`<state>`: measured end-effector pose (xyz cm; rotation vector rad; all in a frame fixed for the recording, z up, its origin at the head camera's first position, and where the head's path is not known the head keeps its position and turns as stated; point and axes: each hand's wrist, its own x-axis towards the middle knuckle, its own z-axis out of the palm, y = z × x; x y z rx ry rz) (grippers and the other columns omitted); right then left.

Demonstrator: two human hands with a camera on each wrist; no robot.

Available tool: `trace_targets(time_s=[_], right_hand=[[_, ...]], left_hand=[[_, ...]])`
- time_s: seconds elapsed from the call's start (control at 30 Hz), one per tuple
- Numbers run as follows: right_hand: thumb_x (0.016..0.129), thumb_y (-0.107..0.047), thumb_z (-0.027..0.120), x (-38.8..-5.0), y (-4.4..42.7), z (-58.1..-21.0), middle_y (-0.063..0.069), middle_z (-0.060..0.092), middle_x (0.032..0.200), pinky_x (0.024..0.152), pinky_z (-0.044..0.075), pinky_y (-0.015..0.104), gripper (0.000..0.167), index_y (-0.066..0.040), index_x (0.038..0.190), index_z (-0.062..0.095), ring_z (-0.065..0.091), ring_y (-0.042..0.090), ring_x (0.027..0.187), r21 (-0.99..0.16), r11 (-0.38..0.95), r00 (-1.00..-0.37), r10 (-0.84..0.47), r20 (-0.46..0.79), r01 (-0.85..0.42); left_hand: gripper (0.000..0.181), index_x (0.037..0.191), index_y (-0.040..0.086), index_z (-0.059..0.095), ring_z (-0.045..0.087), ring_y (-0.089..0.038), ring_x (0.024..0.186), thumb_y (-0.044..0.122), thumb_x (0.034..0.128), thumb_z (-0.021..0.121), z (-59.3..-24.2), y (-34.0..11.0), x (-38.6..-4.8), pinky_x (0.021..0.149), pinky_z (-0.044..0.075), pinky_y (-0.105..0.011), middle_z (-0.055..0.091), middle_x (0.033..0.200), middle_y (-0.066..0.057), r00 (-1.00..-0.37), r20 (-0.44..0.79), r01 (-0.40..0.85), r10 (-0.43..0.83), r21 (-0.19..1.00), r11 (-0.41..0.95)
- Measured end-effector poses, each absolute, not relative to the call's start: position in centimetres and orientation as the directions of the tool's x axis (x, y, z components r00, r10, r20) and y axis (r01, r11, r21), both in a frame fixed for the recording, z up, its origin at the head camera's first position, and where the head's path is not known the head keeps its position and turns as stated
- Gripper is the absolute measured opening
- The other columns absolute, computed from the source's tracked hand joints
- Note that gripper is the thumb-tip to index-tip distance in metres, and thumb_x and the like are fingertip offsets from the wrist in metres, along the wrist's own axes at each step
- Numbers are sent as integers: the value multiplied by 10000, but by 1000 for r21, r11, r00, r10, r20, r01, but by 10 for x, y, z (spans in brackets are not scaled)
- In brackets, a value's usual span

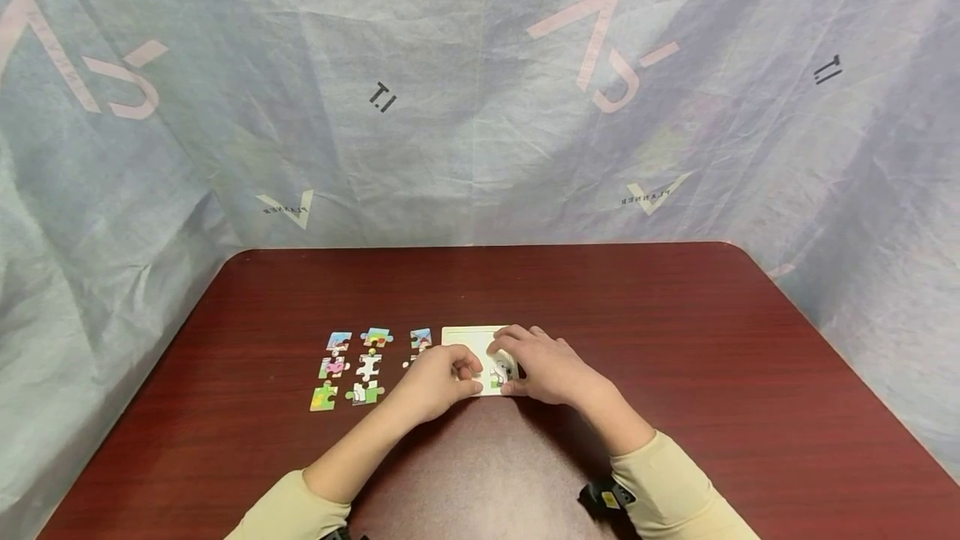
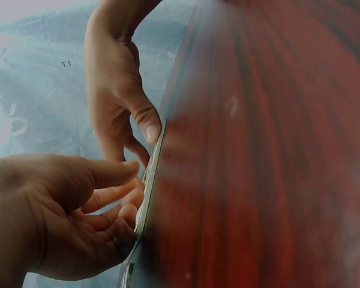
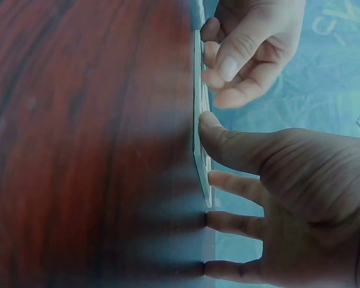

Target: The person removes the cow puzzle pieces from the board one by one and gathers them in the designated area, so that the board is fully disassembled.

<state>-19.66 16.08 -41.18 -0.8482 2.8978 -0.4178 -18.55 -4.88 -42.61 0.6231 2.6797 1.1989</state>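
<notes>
A shallow cream puzzle tray (image 1: 453, 337) lies flat on the table, with a patch of green and white picture (image 1: 498, 375) in its right part. My right hand (image 1: 547, 367) spans that side, fingers spread and fairly straight. In the right wrist view its thumb (image 3: 219, 135) touches the tray's near edge, and some fingertips reach the table. Over the tray's left part hovers my left hand (image 1: 438, 380), its fingers loosely bent and nothing visible between them. Both hands cover much of the tray, so its contents are partly hidden.
Several loose jigsaw pieces lie in rough columns left of the tray, among them a pink one (image 1: 333, 367), a white one (image 1: 368, 366) and a green one (image 1: 323, 397). A piece (image 1: 421, 337) sits close to the tray. Behind the red-brown table (image 1: 637, 298) hangs a grey printed cloth (image 1: 480, 107).
</notes>
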Motion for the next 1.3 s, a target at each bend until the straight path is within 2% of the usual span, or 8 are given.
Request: trace_targets(time_s=[0.27, 0.5, 1.03, 1.3], right_hand=[[831, -335, 845, -197, 161, -413, 23, 521, 1433, 811, 481, 598, 488, -215, 1258, 639, 521, 351, 1245, -283, 804, -839, -545, 0, -522], [826, -329, 850, -196, 160, -413, 29, 524, 1436, 814, 477, 613, 436, -247, 1203, 647, 517, 377, 1257, -297, 801, -839, -545, -1, -520], [827, -340, 846, -195, 162, -411, 30, 518, 1448, 833, 471, 630, 457, -241, 1224, 642, 515, 390, 1261, -293, 809, -846, -534, -5, -509], [842, -342, 835, -195, 161, -411, 24, 526, 1428, 829, 479, 618, 453, -209, 1230, 642, 516, 399, 1263, -270, 812, -841, -540, -10, -518]], left_hand=[[152, 964, 69, 716, 525, -66, 670, 83, 840, 803, -428, -35, -185, 652, 454, -266, 587, 760, 70, -913, 47, 315, 406, 715, 624], [272, 1060, 71, 715, 495, -74, 626, 142, 825, 833, -429, -28, -186, 614, 425, -271, 565, 752, 67, -927, 17, 286, 376, 680, 675], [179, 976, 128, 710, 473, -73, 618, 142, 837, 820, -427, -19, -181, 549, 385, -267, 538, 761, 81, -943, 29, 275, 330, 623, 732], [181, 977, 171, 693, 508, -104, 732, 167, 842, 813, -428, -20, -180, 618, 427, -311, 569, 866, 49, -949, 51, 276, 311, 610, 743]])
